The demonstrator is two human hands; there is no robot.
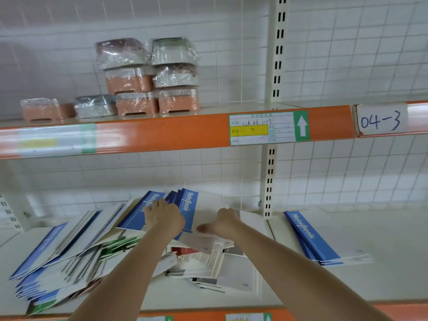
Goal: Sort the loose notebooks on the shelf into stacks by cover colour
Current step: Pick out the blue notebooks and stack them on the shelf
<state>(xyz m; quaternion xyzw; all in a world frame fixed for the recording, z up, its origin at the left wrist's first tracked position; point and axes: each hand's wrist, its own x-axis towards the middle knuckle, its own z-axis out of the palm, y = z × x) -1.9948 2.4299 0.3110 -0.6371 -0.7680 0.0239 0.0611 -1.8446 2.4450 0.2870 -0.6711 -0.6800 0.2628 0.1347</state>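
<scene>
Loose notebooks lie in a messy heap (76, 256) across the lower shelf (312, 281), with blue, green, red and grey covers mixed together. My left hand (163, 216) rests on blue notebooks (187, 205) leaning near the back of the shelf, fingers on the covers. My right hand (222, 222) reaches in beside it, thumb out to the left over the white and grey notebooks (208, 258); its fingers are hidden behind the hand. A small stack of blue notebooks (310, 239) lies apart on the right part of the shelf.
The upper shelf holds plastic-wrapped orange and grey boxes (148, 77). An orange shelf beam (162, 133) with a paper label (266, 128) crosses the view. A slotted upright post (268, 179) stands behind my right hand. A wire grid backs the shelves.
</scene>
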